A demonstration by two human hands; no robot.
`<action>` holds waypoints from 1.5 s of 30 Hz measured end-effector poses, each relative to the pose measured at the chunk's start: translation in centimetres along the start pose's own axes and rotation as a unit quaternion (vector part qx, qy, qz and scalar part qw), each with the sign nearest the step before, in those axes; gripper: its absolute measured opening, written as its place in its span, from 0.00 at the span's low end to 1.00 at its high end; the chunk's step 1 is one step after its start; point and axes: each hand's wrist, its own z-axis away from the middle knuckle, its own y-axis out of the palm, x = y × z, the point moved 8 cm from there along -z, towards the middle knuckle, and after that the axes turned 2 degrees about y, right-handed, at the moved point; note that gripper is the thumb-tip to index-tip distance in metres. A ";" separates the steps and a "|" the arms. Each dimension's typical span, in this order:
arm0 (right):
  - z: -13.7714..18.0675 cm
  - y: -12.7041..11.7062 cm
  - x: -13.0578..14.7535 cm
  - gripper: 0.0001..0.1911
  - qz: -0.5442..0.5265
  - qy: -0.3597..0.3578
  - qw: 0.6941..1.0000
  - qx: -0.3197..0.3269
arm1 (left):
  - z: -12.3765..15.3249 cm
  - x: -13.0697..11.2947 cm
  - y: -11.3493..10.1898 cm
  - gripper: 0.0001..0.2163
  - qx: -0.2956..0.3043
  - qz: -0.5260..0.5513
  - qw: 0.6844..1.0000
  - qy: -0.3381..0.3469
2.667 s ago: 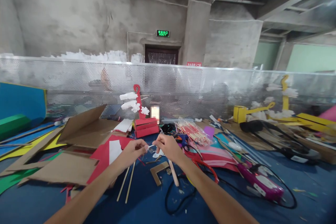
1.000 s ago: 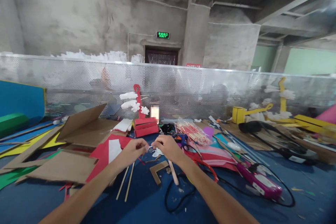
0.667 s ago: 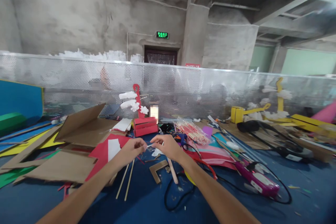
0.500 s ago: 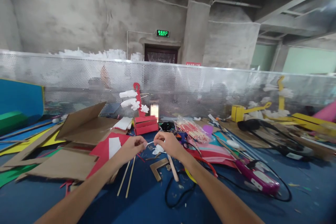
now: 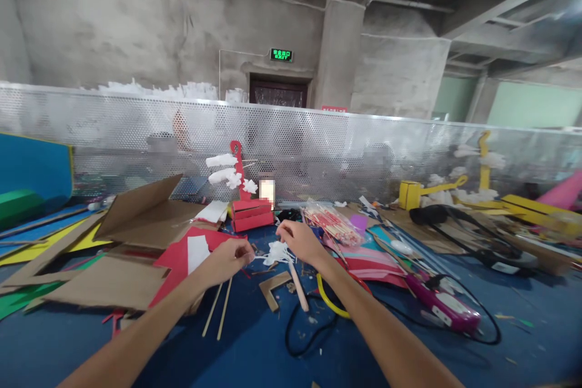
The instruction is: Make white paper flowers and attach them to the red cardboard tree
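Observation:
My left hand (image 5: 233,257) is pinched just above the table, left of centre. A thin white strand shows by its fingertips, but I cannot tell whether it is held or lies behind. My right hand (image 5: 300,241) is also closed, thumb against fingers, a little higher and to the right; whatever it may hold is too small to make out. Between and below the hands lies a clump of white stringy material (image 5: 275,253). A pale wooden stick (image 5: 298,287) and an L-shaped cardboard piece (image 5: 269,291) lie just nearer to me.
Cardboard sheets (image 5: 102,285) and a red sheet (image 5: 175,260) spread out at left. Two thin sticks (image 5: 222,309) lie below my left hand. A bag of red-and-white sticks (image 5: 334,223), a purple power strip (image 5: 441,303) and its black cable are at right. A red box (image 5: 252,215) stands behind.
My hands have drawn apart, the right one moving up and to the right. The white strip that stretched between their fingertips no longer spans them.

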 end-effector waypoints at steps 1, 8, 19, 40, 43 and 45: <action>-0.1 -0.2 -0.6 0.10 0.014 0.007 1.000 -0.004 | 0.1 0.1 0.1 0.11 0.007 -0.018 1.000 -0.004; 0.3 1.7 -3.6 0.13 0.083 0.050 0.991 0.088 | 0.5 0.6 0.8 0.08 0.031 -0.086 0.995 -0.033; 0.4 2.5 -3.3 0.07 0.065 0.035 0.991 0.107 | 0.7 1.3 1.1 0.07 0.044 -0.104 0.993 -0.040; 0.0 0.7 -1.4 0.11 -0.196 0.026 0.972 0.127 | -6.5 -5.4 1.6 0.10 0.015 -0.159 0.980 0.117; -0.2 0.2 -2.0 0.10 -0.204 0.037 0.974 0.096 | -7.8 -5.0 1.4 0.07 -0.003 -0.154 0.983 0.103; -0.3 0.2 -2.4 0.09 -0.220 0.038 0.972 0.076 | -8.3 -4.3 1.2 0.07 -0.026 -0.138 0.986 0.091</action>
